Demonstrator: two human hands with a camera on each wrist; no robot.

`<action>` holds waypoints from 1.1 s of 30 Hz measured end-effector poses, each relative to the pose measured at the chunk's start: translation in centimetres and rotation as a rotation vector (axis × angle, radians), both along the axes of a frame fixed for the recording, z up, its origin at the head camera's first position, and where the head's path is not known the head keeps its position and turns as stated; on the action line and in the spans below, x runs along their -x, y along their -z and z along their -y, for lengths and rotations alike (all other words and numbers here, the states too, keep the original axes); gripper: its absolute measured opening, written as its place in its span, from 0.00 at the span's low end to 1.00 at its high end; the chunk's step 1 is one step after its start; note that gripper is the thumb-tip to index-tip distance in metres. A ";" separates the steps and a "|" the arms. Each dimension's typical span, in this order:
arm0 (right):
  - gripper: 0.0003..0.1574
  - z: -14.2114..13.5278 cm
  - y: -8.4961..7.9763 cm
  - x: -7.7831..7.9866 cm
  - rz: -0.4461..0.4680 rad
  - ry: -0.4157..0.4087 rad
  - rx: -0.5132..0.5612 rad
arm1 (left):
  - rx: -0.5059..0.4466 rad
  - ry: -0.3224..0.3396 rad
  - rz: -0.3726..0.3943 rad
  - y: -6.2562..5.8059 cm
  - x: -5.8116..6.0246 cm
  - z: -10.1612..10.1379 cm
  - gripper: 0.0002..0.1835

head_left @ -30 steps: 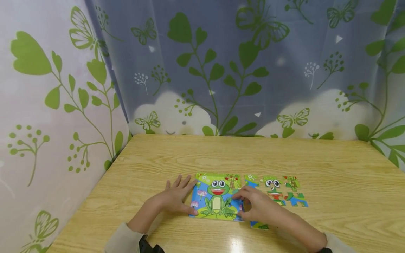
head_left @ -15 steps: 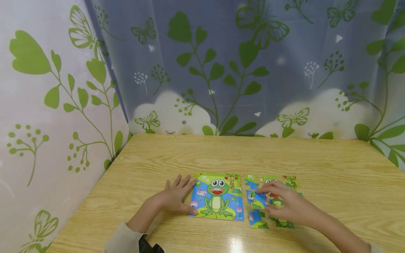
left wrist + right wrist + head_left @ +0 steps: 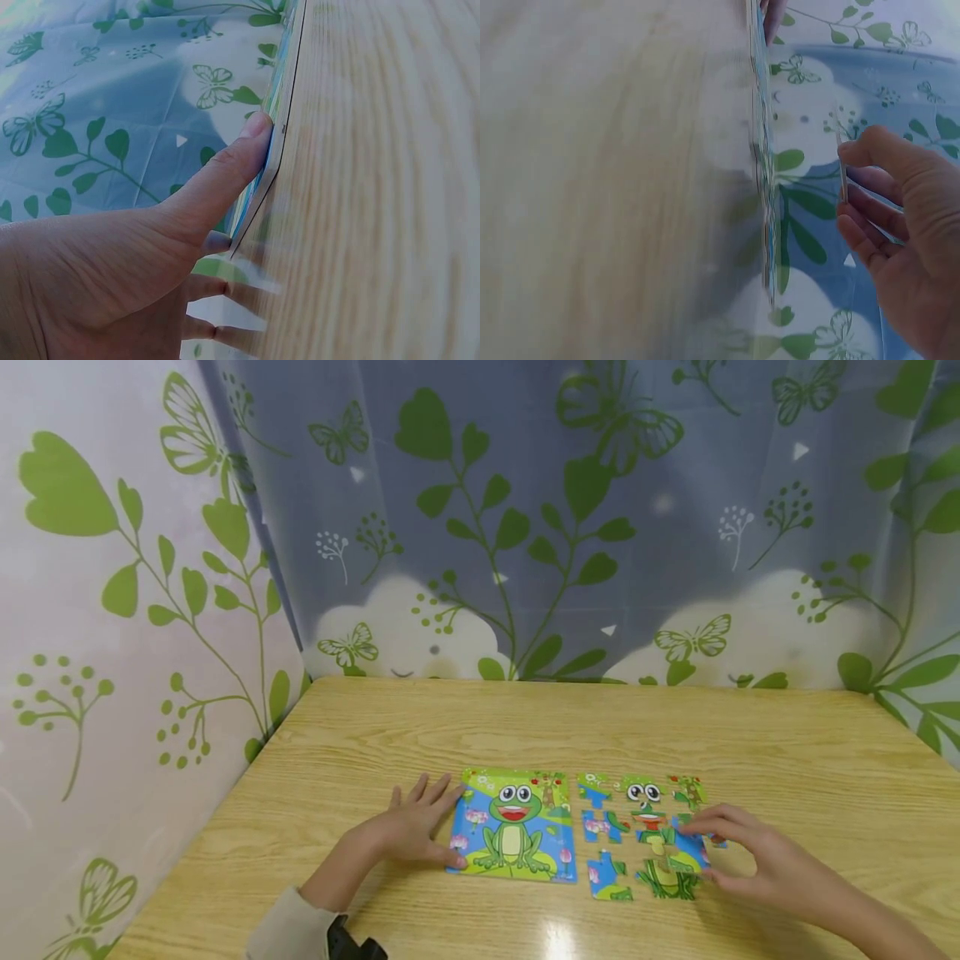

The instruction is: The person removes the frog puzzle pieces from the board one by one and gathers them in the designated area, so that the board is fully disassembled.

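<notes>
My left hand [image 3: 408, 831] lies with spread, straight fingers at the left side of a frog picture board [image 3: 513, 827]. Its thumb [image 3: 240, 150] touches the near left edge of the board in the left wrist view. My right hand [image 3: 768, 860] pinches a blue and green jigsaw piece [image 3: 692, 850] between thumb and fingers. In the right wrist view this thin piece [image 3: 843, 169] is edge-on, raised above the tabletop. Below and left of it lie the frog-body pieces [image 3: 666, 881] and the frog-mouth piece [image 3: 649, 820]. The right-middle piece [image 3: 717, 841] is partly hidden by the hand.
Loose jigsaw pieces sit in rows right of the board, including the frog-eyes piece [image 3: 643, 791], a tree piece [image 3: 688, 789] and a lower left corner piece [image 3: 609, 881]. The wooden table [image 3: 450, 727] meets a patterned curtain [image 3: 480, 568] at the back.
My right hand took the blue and green jigsaw piece from the board's right side and carried it right, across the loose pieces. My left hand has stayed still.
</notes>
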State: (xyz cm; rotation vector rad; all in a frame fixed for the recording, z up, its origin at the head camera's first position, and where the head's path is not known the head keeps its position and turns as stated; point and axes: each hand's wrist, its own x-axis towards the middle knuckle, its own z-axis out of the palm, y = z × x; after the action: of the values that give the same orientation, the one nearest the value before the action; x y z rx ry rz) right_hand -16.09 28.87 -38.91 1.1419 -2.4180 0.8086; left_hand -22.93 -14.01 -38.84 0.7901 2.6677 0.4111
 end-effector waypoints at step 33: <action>0.28 -4.7 3.3 -0.4 0.105 -0.043 -0.077 | -0.023 0.006 -0.004 0.3 0.3 0.5 0.54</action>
State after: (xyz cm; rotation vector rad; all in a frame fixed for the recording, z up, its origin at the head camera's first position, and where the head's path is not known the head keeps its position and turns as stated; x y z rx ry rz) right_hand -15.66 33.61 -42.22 1.2127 -2.5378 0.8143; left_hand -23.21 -14.55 -39.12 0.8067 2.6677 0.4400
